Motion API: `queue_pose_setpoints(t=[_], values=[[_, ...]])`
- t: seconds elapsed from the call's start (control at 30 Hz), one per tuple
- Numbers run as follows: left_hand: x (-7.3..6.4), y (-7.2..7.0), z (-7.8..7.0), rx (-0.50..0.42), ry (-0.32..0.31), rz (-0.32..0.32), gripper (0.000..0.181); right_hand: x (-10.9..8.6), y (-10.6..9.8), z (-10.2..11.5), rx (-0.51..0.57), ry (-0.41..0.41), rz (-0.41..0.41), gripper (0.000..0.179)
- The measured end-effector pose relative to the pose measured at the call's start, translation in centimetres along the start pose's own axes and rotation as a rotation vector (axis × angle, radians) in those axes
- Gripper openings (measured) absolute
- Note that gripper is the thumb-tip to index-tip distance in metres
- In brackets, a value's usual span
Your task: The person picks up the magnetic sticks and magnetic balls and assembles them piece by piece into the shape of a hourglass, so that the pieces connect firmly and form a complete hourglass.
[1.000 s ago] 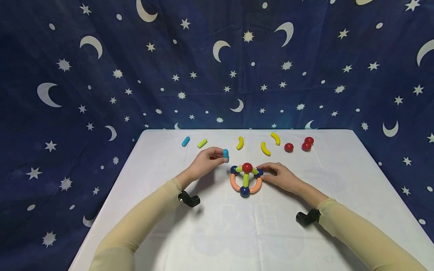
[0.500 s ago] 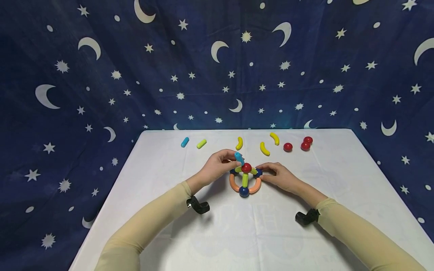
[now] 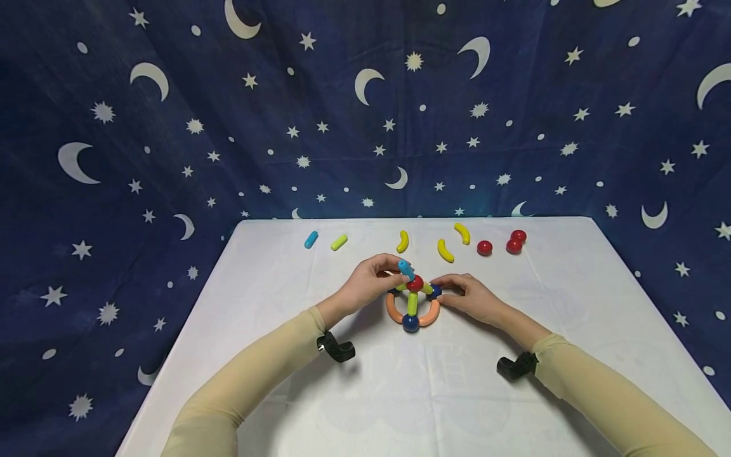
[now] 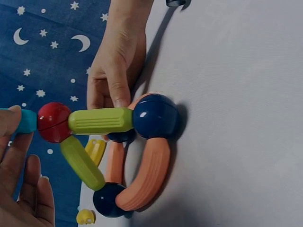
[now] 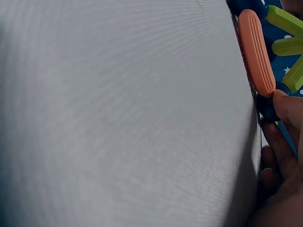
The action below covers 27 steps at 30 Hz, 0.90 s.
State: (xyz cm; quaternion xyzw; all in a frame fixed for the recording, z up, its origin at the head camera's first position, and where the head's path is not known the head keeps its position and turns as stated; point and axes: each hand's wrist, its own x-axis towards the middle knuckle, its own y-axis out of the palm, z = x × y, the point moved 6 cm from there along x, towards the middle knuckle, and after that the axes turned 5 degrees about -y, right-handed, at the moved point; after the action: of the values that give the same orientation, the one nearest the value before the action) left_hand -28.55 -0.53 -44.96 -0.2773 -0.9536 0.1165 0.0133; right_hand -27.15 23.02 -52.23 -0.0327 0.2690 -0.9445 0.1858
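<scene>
left hand (image 3: pixel 370 279) pinches blue plastic rod (image 3: pixel 405 268) at eleven o'clock on glossy red ball (image 3: pixel 415 284); right hand (image 3: pixel 475 298), gripping glossy navy ball (image 3: pixel 435 292), should brace.

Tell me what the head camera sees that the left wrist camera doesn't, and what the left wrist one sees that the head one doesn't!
Only the head view: a loose blue stick, a loose green stick, three loose red balls and the sleeves.

Only the left wrist view: thin grooves on the joined green sticks and a dark line across the joined red ball.

Both: the left hand pinching a blue stick against that ball, the right hand, dark blue balls, peach sticks, yellow sticks and the starry curtain.
</scene>
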Motion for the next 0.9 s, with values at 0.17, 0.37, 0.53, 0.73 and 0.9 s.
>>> queue_pose_setpoints(t=[0.17,0.37,0.53,0.73,0.9], values=[[-0.1,0.1,0.1,0.004,0.000,0.009,0.027,0.0,0.0,-0.1,-0.013,0.014,-0.006,0.042],[-0.1,0.1,0.3,0.007,0.004,0.004,0.026,0.1,0.0,-0.1,-0.005,0.017,-0.009,0.041],[-0.1,-0.2,1.4,0.125,-0.020,-0.010,0.029,0.0,0.1,0.1,0.002,0.011,-0.007,0.041],[-0.7,-0.8,3.4,0.423,-0.052,-0.053,0.038,0.1,0.1,0.0,-0.022,0.025,-0.020,0.041],[-1.1,-0.9,4.5,0.548,-0.086,-0.132,0.030,0.0,0.2,-0.1,-0.021,0.042,-0.020,0.042]])
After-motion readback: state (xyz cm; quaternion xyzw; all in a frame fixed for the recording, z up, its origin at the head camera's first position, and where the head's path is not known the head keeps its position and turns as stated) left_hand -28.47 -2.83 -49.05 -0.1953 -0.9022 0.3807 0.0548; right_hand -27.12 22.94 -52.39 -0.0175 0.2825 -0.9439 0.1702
